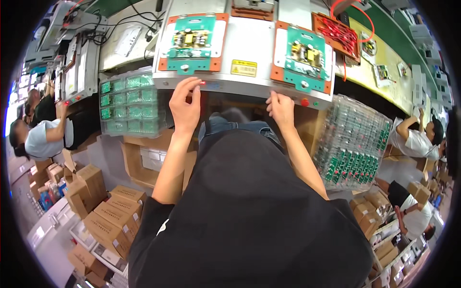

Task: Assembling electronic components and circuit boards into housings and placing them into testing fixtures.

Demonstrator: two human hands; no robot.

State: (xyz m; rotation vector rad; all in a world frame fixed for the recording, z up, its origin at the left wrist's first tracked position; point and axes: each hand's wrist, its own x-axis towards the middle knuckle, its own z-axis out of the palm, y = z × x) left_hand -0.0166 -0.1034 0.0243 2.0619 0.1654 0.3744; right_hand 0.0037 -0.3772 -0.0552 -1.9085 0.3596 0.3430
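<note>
My left hand (186,106) is at the front edge of a silver-grey test machine (240,50), beside a small red lit display (202,82). Its fingers bend loosely, with a gap to the thumb and nothing in between. By the same front edge, left of a red button (305,102), my right hand (281,111) has its fingers curled in, with nothing visible in them. On top of the machine sit two orange-and-green fixtures; the left circuit board (191,39) and the right circuit board (307,54) each carry tall components.
Clear trays of green boards (129,103) stand at left, and a taller stack of trays (355,144) at right. An orange bin (336,36) holds red wires. Cardboard boxes (113,216) lie behind at left. Other people (48,137) work on both sides.
</note>
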